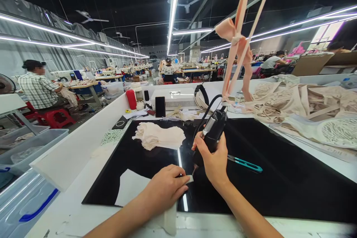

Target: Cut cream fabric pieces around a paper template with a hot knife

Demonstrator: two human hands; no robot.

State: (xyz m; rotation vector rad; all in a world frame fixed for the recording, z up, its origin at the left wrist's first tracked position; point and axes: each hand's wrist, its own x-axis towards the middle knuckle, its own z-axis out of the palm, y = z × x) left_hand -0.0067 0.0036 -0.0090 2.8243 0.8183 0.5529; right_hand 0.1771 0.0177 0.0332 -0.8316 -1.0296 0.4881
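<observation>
My right hand (213, 156) is wrapped round a black hand-held tool (213, 128) that hangs from pink fabric straps (237, 52) and has a black cable. Close to the tool's lower end, my left hand (170, 186) pinches a small pale fabric piece (190, 179) over the glossy black board (273, 171). Pale fabric also hangs below my left hand at the board's front edge. A white sheet (129, 186) lies left of that hand. Farther back is a stack of cream fabric pieces (160, 135). Teal snips (245, 163) lie right of the tool.
Behind the board stand a white vented box (175, 98), a phone (160, 107) and a red container (131, 99). Beige garments (306, 100) are heaped at the right. Clear plastic bins (30, 193) stand at the left, with a seated person (39, 87) beyond.
</observation>
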